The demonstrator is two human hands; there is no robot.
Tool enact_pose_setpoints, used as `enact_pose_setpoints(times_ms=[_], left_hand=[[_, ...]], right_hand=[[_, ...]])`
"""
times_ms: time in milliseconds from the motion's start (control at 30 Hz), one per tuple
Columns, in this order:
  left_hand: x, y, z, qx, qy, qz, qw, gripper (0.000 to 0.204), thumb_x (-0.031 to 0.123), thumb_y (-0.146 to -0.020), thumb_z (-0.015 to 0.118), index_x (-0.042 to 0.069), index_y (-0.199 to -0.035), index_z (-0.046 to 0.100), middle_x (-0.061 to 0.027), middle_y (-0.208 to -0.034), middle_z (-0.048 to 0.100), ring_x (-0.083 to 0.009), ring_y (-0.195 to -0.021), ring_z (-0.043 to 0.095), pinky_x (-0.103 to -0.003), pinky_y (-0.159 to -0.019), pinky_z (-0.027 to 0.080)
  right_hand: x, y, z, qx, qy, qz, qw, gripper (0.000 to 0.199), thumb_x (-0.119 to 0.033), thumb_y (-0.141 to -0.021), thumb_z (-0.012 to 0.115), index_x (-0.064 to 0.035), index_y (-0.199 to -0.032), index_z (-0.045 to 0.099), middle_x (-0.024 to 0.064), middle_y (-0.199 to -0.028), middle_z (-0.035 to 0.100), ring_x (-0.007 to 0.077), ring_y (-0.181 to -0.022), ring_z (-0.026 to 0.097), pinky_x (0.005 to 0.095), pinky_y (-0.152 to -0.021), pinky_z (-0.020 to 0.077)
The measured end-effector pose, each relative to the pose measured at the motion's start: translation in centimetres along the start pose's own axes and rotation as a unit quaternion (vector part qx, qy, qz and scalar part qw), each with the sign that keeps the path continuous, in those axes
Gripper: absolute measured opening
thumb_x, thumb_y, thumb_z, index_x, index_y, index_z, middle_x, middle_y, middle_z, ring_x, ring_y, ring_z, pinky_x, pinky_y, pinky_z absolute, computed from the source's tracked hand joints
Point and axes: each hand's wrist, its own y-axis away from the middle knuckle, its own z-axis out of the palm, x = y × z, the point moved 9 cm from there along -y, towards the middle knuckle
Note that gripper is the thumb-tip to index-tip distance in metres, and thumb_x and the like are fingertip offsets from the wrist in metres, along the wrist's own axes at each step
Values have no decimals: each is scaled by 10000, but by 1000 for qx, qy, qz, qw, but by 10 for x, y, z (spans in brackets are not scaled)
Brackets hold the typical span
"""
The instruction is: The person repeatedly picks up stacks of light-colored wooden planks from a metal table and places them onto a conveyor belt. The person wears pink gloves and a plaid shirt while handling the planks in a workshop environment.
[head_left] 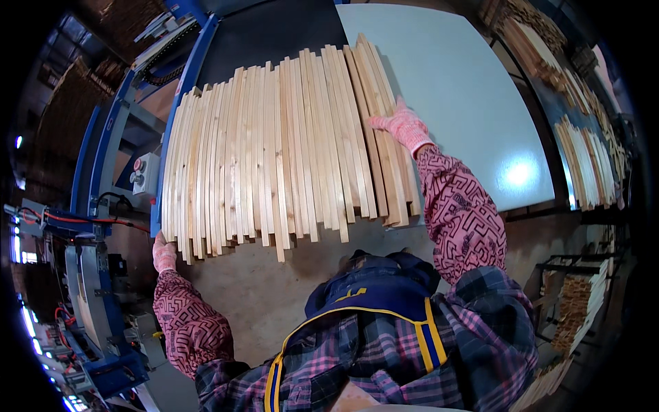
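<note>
A broad row of pale wooden strips (pixel 274 151) lies side by side in front of me, their near ends uneven. My right hand (pixel 403 127), in a pink-and-white knit glove, rests at the row's right edge. Its thumb reaches left over the strips, the other fingers stretch along the outer side, and the hand is open. At the near left corner is my left hand (pixel 164 254), gloved alike, beside the strip ends and the blue frame (pixel 180 110). One of its fingers points up along the edge; the others are partly hidden, and it looks open.
A smooth pale panel (pixel 473 110) adjoins the strips on the right, with a dark surface (pixel 274 34) behind them. On the left, a grey control box (pixel 145 173) with a red button sits by the blue frame. More wood stacks (pixel 587 161) stand at far right.
</note>
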Motion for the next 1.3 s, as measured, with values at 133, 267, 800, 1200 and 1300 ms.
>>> enact_pose_setpoints(times_ms=[133,267,800,1200,1300], left_hand=[[19,12,-5,-105,70,-4,992,600,-71,-790,547,43,-1376,490,-63,-1161,662,-164,-946,651,-278,-757,521],[48,29,-7,-51,157,-25,986,629,-64,-753,542,2,-1377,491,-117,-1180,642,-186,-936,643,-281,-779,515],[-1,-9,-48,118,77,-22,990,516,81,-806,554,61,-1321,572,-122,-1151,655,-217,-942,640,-314,-798,512],[107,-63,-83,225,-270,171,920,649,387,-907,547,87,-1457,379,-158,-1484,391,-315,-1359,361,-372,-1108,307],[119,-93,-46,141,-310,145,929,653,437,-916,489,72,-1448,386,-166,-1473,400,-333,-1342,365,-385,-1102,314]], right_hand=[[8,-22,-7,57,-65,-89,992,1086,-570,-708,756,-79,-1514,221,222,-1446,436,340,-1343,429,449,-1084,369],[32,-19,-53,92,-53,-129,986,1083,-595,-705,741,-73,-1507,234,234,-1397,486,342,-1312,463,440,-1046,397],[42,-52,3,78,-121,-151,978,917,-603,-829,593,-44,-1494,299,175,-1471,425,316,-1356,410,367,-1128,301],[-19,18,-2,0,47,-109,993,1096,-586,-753,689,-99,-1543,105,210,-1332,549,357,-1238,526,438,-1034,410],[10,2,-20,40,6,-132,990,1021,-521,-765,696,-106,-1536,170,200,-1369,525,352,-1261,509,425,-1056,390]])
